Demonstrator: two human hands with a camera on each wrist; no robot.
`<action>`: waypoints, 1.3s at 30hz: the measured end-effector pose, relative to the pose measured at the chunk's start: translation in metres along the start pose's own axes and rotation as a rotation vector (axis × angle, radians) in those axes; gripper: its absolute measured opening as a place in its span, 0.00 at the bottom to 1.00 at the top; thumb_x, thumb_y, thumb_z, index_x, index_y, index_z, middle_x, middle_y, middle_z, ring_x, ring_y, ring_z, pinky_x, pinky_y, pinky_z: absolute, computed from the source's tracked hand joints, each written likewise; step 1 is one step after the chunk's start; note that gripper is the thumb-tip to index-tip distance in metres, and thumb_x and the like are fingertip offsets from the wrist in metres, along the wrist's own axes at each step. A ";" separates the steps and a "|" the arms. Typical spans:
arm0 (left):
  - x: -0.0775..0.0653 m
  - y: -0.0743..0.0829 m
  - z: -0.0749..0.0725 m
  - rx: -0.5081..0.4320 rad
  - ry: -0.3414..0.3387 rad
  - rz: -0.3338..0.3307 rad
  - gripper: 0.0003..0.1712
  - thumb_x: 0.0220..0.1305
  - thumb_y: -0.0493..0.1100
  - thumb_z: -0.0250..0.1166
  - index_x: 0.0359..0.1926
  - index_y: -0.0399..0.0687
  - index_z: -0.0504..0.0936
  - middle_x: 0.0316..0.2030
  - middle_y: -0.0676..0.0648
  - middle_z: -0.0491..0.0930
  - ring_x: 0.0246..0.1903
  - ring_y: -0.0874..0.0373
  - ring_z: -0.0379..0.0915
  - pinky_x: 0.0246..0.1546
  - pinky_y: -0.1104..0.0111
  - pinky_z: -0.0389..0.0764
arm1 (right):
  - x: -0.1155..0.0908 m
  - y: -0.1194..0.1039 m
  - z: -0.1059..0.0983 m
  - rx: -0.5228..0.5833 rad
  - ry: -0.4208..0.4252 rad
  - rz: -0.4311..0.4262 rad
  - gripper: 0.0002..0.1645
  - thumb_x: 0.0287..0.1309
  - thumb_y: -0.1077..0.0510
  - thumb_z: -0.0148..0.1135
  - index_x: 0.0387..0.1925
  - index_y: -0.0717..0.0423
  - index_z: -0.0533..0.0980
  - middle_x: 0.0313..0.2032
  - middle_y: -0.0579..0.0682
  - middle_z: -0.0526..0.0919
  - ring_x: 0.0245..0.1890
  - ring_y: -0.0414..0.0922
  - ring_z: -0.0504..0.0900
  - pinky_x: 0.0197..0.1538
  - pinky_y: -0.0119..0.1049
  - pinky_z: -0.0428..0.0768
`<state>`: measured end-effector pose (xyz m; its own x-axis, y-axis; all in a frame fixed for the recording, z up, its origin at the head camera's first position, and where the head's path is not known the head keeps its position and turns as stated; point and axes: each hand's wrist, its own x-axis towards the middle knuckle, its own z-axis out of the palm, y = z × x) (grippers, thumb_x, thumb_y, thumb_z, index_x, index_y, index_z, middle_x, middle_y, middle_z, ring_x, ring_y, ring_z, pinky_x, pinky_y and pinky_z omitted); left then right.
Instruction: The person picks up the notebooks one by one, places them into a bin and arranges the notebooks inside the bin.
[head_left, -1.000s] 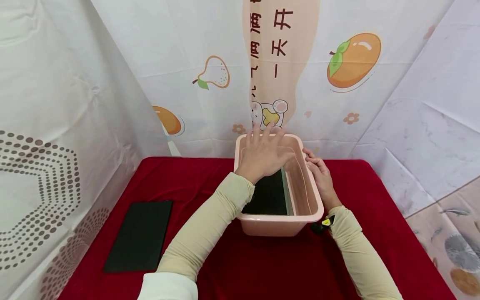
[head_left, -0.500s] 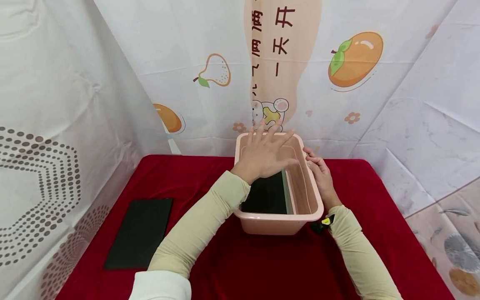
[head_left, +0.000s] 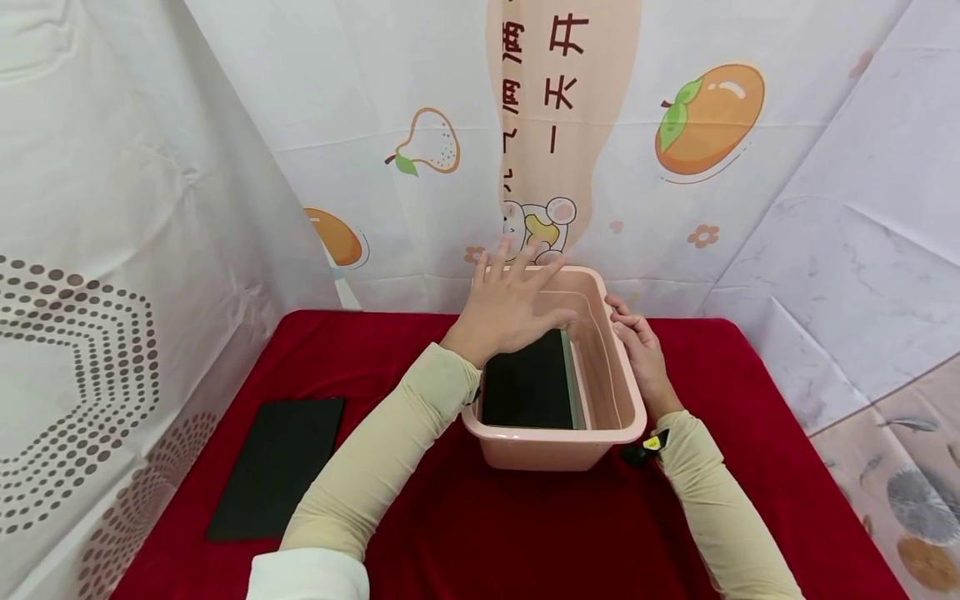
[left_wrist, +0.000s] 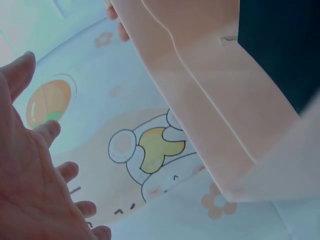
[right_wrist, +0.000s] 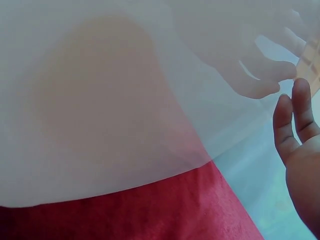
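Note:
A pink plastic basin (head_left: 558, 437) stands on the red cloth, with a black flat rectangular panel (head_left: 528, 387) inside it; a pale green strip runs along the panel's right side. My left hand (head_left: 498, 312) is held over the basin's left far part, fingers spread and holding nothing. In the left wrist view its palm (left_wrist: 35, 195) is apart from the pink wall. My right hand (head_left: 641, 354) rests against the outside of the right wall, fingertips right at the rim. The right wrist view shows fingers (right_wrist: 302, 107) fairly straight beside the translucent wall.
A second black flat panel (head_left: 277, 471) lies on the red cloth (head_left: 555, 542) at the left. A white printed curtain (head_left: 420, 75) hangs behind the table, with further curtains at both sides. Something black with a yellow label (head_left: 654, 443) is at my right wrist.
My left hand has shifted left above the basin, fingers still spread, uncovering more of the panel inside. The basin's near left corner has moved slightly left. My right hand stays put.

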<state>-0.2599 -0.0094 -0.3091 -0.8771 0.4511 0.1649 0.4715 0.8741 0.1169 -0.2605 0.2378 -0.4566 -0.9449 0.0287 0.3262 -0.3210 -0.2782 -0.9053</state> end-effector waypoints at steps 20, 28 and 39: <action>-0.014 -0.029 -0.006 -0.099 0.023 -0.049 0.44 0.67 0.79 0.47 0.80 0.82 0.46 0.83 0.53 0.40 0.82 0.40 0.27 0.79 0.39 0.37 | -0.001 -0.001 -0.010 -0.090 -0.051 0.007 0.15 0.77 0.59 0.51 0.54 0.66 0.76 0.69 0.45 0.73 0.73 0.38 0.66 0.63 0.23 0.76; -0.022 -0.044 -0.003 -0.078 0.028 -0.076 0.44 0.67 0.80 0.44 0.80 0.84 0.43 0.83 0.55 0.38 0.82 0.41 0.27 0.78 0.37 0.39 | -0.001 -0.001 -0.013 -0.114 -0.059 0.004 0.17 0.77 0.59 0.50 0.57 0.66 0.76 0.69 0.43 0.72 0.73 0.38 0.64 0.63 0.22 0.76; -0.033 -0.074 0.005 -0.115 0.053 -0.120 0.44 0.67 0.80 0.43 0.80 0.82 0.44 0.83 0.53 0.39 0.81 0.39 0.25 0.77 0.35 0.36 | 0.001 0.000 -0.012 -0.106 -0.067 0.010 0.16 0.78 0.58 0.50 0.57 0.63 0.76 0.71 0.43 0.71 0.75 0.38 0.63 0.64 0.22 0.75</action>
<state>-0.2666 -0.0876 -0.3283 -0.9231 0.3318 0.1944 0.3737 0.8934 0.2493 -0.2618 0.2488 -0.4600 -0.9428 -0.0390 0.3310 -0.3197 -0.1750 -0.9312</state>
